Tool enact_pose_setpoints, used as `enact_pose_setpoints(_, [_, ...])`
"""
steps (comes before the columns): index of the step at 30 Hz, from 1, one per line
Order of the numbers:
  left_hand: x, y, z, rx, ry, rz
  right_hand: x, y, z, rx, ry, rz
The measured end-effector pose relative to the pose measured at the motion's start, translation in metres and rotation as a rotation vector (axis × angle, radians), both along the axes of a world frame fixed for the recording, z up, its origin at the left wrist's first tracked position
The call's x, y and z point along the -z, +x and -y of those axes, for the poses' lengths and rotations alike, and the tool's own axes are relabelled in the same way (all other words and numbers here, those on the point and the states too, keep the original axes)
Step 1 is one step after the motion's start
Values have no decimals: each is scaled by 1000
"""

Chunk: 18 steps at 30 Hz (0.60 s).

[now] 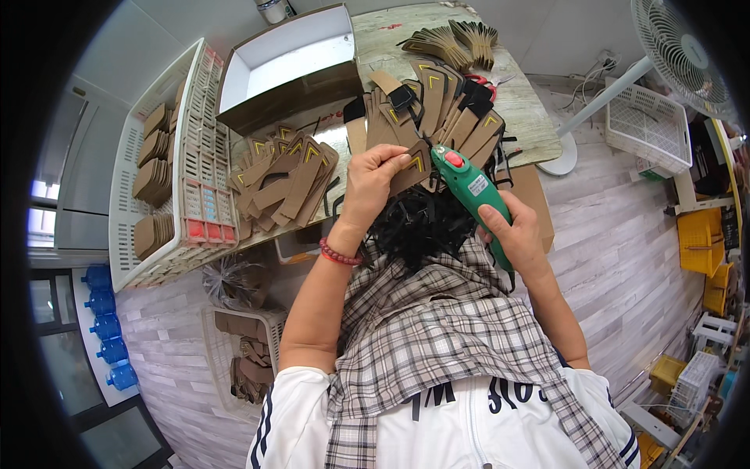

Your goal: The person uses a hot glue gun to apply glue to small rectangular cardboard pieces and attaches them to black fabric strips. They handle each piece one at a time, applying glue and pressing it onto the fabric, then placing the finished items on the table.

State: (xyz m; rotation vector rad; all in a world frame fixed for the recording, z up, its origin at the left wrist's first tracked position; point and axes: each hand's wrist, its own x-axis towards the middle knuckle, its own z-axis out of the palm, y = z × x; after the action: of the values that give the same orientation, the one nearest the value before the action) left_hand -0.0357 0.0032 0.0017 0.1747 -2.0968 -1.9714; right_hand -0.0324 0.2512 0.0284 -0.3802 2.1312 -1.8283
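My left hand (371, 180) pinches the edge of a brown fabric piece (418, 162) with a yellow angled mark, above my lap at the table's near edge. In my right hand (512, 227) is a green handheld electric cutter (469, 181) with a red button. Its tip points up and left, close to the brown piece; whether they touch I cannot tell. A tangle of black strip offcuts (414, 227) lies on my checked apron (437, 313) below both hands. Just beyond them, similar brown pieces (437, 94), some with black ends, spread over the table.
More marked brown pieces (285, 184) are piled on the table's left, near a large open box (289, 82). Stacks fill a white crate (207, 211) on the left. Red-handled scissors (478, 79) and curved brown bundles (453, 43) lie farther back. A fan (687, 59) stands right.
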Motion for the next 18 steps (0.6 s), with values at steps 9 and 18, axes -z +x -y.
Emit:
enact_pose_setpoints(9, [-27,-2,28,162,-318,23,-1,-1,-5,-51,50,-33])
enact_pose_setpoints(18, [-34,3,103,-194,-397,28,15,-4,-4,24,-86,44])
